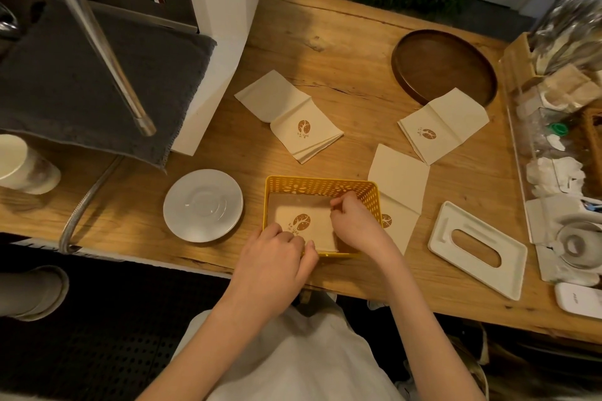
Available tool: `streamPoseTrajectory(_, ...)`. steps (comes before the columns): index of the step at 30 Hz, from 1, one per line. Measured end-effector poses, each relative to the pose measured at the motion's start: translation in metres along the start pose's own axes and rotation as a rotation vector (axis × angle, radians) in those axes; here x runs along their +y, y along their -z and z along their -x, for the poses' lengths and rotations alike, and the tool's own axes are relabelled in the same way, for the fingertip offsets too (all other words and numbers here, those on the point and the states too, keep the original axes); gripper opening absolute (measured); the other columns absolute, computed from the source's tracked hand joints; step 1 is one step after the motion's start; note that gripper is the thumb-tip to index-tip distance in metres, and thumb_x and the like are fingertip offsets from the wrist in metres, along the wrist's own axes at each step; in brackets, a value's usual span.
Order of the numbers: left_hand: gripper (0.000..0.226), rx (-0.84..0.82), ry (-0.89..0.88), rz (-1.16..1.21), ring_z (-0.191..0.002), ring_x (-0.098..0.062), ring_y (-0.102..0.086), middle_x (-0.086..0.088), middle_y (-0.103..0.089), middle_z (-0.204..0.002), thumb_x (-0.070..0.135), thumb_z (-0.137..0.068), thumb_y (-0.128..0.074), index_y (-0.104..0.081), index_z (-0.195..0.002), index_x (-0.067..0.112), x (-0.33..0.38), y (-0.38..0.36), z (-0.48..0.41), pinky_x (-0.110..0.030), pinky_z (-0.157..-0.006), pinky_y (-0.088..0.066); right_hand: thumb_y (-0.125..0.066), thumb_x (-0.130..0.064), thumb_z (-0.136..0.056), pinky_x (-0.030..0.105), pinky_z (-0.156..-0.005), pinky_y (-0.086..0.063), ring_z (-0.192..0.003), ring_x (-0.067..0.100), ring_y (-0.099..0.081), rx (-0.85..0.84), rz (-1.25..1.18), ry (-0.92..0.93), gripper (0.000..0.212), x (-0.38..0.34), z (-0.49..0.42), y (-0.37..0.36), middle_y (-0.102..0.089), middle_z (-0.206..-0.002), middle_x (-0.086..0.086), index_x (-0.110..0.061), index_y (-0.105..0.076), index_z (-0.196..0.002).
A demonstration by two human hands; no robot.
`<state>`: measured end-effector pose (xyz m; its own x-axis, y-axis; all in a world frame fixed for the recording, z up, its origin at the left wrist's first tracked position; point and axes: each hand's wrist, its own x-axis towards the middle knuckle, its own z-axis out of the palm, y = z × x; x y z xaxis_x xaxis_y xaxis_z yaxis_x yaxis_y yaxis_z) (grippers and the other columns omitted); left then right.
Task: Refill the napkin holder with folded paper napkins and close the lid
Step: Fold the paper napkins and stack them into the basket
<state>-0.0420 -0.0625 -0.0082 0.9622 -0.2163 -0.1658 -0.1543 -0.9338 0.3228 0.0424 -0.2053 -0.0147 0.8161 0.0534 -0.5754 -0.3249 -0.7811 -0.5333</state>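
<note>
A yellow perforated napkin holder (321, 185) stands at the wooden table's near edge. Inside lies a folded cream napkin (301, 226) with a brown tree logo. My left hand (277, 257) rests on the holder's near rim, fingers touching the napkin's near edge. My right hand (353, 221) reaches inside and pinches the napkin's right edge. Three more napkins lie outside: one (290, 115) behind the holder, one (443, 127) far right, one (399, 185) just right of it. The white lid (477, 249) with an oval slot lies flat to the right.
A white saucer (203, 205) sits left of the holder. A dark round wooden tray (444, 65) lies at the back. A clear organiser (560, 153) with packets lines the right edge. A grey towel (91, 85) and a metal steam wand (97, 39) are at the left.
</note>
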Motion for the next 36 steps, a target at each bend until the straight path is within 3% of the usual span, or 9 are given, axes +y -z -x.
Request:
streamPoseTrajectory(5,0.034,-0.015,-0.044,-0.052,-0.097,-0.024,-0.057,-0.003,-0.07,-0.101,0.028,-0.099,-0.031,-0.063,-0.103,0.017,0.005,0.004,-0.001,-0.035,-0.074,-0.05,-0.038,-0.009,-0.097,0.029,-0.076,-0.046,-0.094,0.016,-0.052,-0.005,-0.073,0.009,0.028,0.0,-0.001,0.002,-0.052,-0.115,0.005,-0.012,-0.049,-0.123)
streamPoseTrajectory(8,0.037,0.018,-0.015,-0.037,-0.098,-0.023,-0.054,-0.001,-0.069,-0.101,0.03,-0.1,-0.027,-0.062,-0.102,0.018,0.006,0.006,0.0,-0.033,-0.073,-0.048,-0.038,-0.009,-0.098,0.043,-0.086,-0.053,-0.087,0.016,-0.056,0.02,-0.111,0.003,0.027,0.001,0.002,0.005,-0.055,-0.117,0.005,-0.013,-0.051,-0.122)
streamPoseTrajectory(12,0.034,0.008,-0.039,-0.071,-0.09,-0.024,-0.054,-0.003,-0.07,-0.094,0.029,-0.1,-0.029,-0.06,-0.094,0.018,0.008,0.008,0.0,-0.03,-0.063,-0.04,-0.038,-0.017,-0.101,0.031,-0.087,-0.048,-0.101,0.015,-0.055,0.037,0.065,0.067,0.036,0.0,0.009,0.002,-0.057,-0.13,0.007,-0.013,-0.045,-0.136)
streamPoseTrajectory(19,0.026,0.023,-0.056,-0.052,-0.074,-0.024,-0.059,-0.004,-0.07,-0.078,0.027,-0.096,-0.041,-0.059,-0.081,0.017,0.008,0.009,-0.002,-0.031,-0.054,-0.048,-0.038,-0.018,-0.103,0.031,-0.098,-0.044,-0.119,0.019,-0.054,0.05,0.204,0.221,0.036,-0.005,0.007,-0.009,-0.057,-0.134,0.005,-0.014,-0.053,-0.135)
streamPoseTrajectory(24,0.032,0.004,-0.152,-0.144,-0.039,-0.017,-0.047,0.002,-0.051,-0.042,0.02,-0.063,-0.082,-0.052,-0.055,0.019,0.006,0.009,-0.006,-0.022,-0.031,-0.031,-0.039,-0.017,-0.102,0.032,-0.107,-0.034,-0.13,0.021,-0.043,-0.08,0.257,0.308,0.039,-0.008,-0.005,-0.015,-0.047,-0.141,0.006,-0.014,-0.046,-0.14)
streamPoseTrajectory(28,0.026,0.05,-0.13,-0.12,-0.063,-0.02,-0.047,0.0,-0.049,-0.067,0.027,-0.097,-0.035,-0.052,-0.08,0.016,0.004,0.005,-0.004,-0.027,-0.048,-0.033,-0.04,-0.016,-0.102,0.036,-0.111,-0.032,-0.134,0.022,-0.038,-0.144,0.285,0.361,0.042,-0.009,-0.005,-0.018,-0.044,-0.144,0.004,-0.017,-0.042,-0.144)
streamPoseTrajectory(30,0.034,0.062,-0.114,-0.123,-0.067,-0.019,-0.044,0.0,-0.047,-0.072,0.029,-0.098,-0.019,-0.049,-0.085,0.019,0.004,0.005,-0.002,-0.028,-0.05,-0.025,-0.04,-0.015,-0.102,0.036,-0.111,-0.032,-0.134,0.022,-0.037,-0.166,0.292,0.388,0.043,-0.01,-0.004,-0.018,-0.044,-0.145,0.005,-0.018,-0.042,-0.144)
streamPoseTrajectory(34,0.036,0.047,-0.009,-0.017,-0.065,-0.016,-0.049,0.003,-0.052,-0.065,0.034,-0.097,-0.028,-0.057,-0.078,0.022,0.003,0.004,-0.004,-0.028,-0.051,-0.032,-0.039,-0.016,-0.102,0.032,-0.108,-0.033,-0.132,0.018,-0.041,-0.178,0.261,0.412,0.04,-0.011,0.001,-0.013,-0.046,-0.145,0.003,-0.018,-0.044,-0.142)
streamPoseTrajectory(36,0.029,0.084,-0.068,-0.056,-0.06,-0.018,-0.052,0.002,-0.053,-0.058,0.027,-0.094,-0.043,-0.056,-0.069,0.02,0.004,0.005,-0.004,-0.027,-0.045,-0.037,-0.039,-0.017,-0.103,0.026,-0.094,-0.043,-0.114,0.011,-0.052,-0.159,0.194,0.398,0.039,-0.012,0.005,-0.009,-0.051,-0.139,0.002,-0.019,-0.047,-0.141)
